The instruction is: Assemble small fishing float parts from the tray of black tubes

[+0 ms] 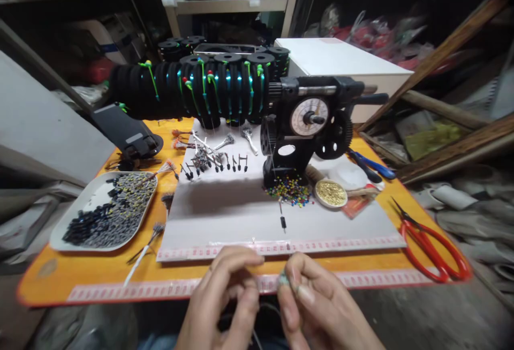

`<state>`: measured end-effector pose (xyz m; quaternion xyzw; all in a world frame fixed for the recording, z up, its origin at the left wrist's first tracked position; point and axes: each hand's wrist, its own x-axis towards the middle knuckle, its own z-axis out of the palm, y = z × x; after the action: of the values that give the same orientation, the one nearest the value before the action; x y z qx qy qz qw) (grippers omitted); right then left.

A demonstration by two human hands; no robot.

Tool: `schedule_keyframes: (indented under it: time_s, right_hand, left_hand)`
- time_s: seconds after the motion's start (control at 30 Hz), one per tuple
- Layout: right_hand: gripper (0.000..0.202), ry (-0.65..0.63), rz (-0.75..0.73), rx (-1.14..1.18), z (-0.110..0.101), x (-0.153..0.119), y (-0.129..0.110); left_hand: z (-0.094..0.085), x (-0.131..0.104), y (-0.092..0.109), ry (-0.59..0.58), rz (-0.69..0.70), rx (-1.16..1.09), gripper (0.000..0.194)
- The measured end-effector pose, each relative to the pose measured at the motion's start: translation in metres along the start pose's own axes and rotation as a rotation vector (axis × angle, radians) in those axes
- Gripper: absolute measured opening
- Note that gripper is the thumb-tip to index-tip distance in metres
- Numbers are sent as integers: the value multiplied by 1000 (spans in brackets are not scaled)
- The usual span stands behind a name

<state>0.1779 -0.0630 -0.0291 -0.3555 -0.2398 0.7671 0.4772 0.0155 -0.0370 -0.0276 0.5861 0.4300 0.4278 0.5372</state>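
Note:
Low in the head view, at the board's front edge, my left hand (225, 302) is half curled, with its thumb and forefinger apart and no object visible between them. Just right of it, my right hand (321, 307) pinches a small pale green piece (283, 278) between thumb and fingers; its kind is too small to tell. A thin pale line (257, 339) hangs below and between the hands. Beyond them on the white board (225, 221) lie a small black cylindrical part (283, 223) with thin ends and a heap of multicoloured beads (291, 191).
A black geared winder (309, 117) with a dial stands behind, bearing a row of black spools (160, 90). A tray (60, 232) of small parts is left. A dish (330, 193) of gold bits, red-handled scissors (433, 248) and blue-handled pliers (373, 165) are right.

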Motion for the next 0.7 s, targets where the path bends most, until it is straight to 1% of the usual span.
schedule_keyframes:
  time_s: [0.07,0.13,0.17,0.23,0.27,0.3,0.4,0.47,0.53,0.63,0.7]
  right_hand:
    - [35,-11,3,7,0,-2,2]
    - [40,-42,-30,-12,-3,-1,9]
    - [42,-60,-51,-30,-6,0,13]
    - [45,-95,-84,-65,-10,1,21]
    - [45,-105,-86,-76,-12,1,23]
    - [46,-105,-82,-88,-13,0,24]
    - [49,-65,-49,-137,-10,-5,19]
    - [51,-40,-38,-161,-6,-9,13]
    - [53,-33,-40,-154,-4,-11,8]
    - [50,-8,-64,-143,-7,-10,8]
    - [50,-30,-76,-154,-13,-9,10]
  left_hand:
    - [4,8,9,-11,-43,-101,25]
    - [10,16,17,-81,-112,-200,28]
    - [14,18,18,-115,-181,-275,28]
    - [22,21,17,-145,-329,-456,26]
    - [25,23,15,-145,-371,-538,25]
    - [28,24,13,-140,-379,-602,24]
    - [33,27,9,-130,-309,-710,20]
    - [32,28,10,-127,-313,-732,20]
    - [30,27,12,-95,-299,-672,22]
    - [29,22,15,-88,-177,-464,32]
    - [32,18,15,-99,-100,-383,30]
